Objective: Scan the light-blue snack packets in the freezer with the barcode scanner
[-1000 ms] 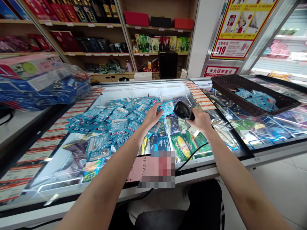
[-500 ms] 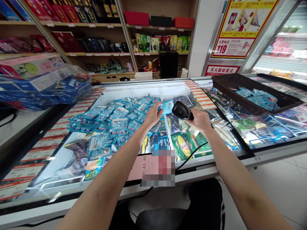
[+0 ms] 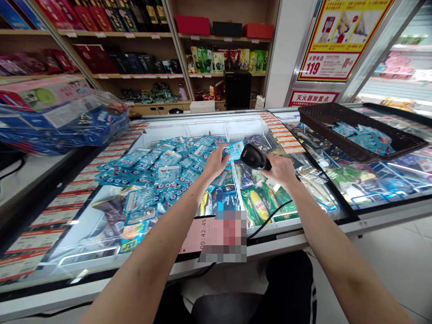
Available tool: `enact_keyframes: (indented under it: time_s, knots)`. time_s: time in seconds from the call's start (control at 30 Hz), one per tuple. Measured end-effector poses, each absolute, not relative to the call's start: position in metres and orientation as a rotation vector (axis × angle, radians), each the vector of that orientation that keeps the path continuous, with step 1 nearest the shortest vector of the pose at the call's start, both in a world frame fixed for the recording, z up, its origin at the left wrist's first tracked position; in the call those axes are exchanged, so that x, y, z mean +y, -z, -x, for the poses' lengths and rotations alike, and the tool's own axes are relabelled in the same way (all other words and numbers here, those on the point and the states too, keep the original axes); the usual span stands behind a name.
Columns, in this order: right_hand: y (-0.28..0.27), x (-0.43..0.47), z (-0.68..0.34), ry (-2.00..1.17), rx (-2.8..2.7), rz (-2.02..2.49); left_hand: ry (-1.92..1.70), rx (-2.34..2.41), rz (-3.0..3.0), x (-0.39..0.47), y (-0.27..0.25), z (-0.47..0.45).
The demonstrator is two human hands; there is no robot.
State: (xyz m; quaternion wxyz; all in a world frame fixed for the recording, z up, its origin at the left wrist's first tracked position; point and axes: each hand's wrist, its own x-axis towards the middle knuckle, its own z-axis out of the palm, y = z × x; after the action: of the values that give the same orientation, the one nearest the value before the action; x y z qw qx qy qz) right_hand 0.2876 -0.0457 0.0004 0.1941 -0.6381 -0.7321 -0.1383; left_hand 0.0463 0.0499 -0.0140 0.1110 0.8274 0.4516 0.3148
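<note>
Wooden shelves [image 3: 232,10] beside a white pillar [image 3: 282,54], pale tiled floor [image 3: 391,261].

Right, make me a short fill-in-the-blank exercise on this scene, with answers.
The packet is in the ____ hand.
The right hand grips a corded black ____.
The poster shows the large red number ____.
The basket lies to the ____ of the heap.
Answers: left; scanner; 119; right.

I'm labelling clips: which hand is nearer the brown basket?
The right hand: it holds the scanner left of the basket; the left hand, farther left, holds a blue packet.
</note>
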Motion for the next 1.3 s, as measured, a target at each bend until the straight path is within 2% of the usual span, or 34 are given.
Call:
enact_keyframes:
  time_s: [1.3]
  knots:
    - [-0.0032, -0.0460, -0.2860, 0.371, -2.025, 1.825, -0.927, 1.341, -2.461, 0.0463, 0.0131, -0.0468]
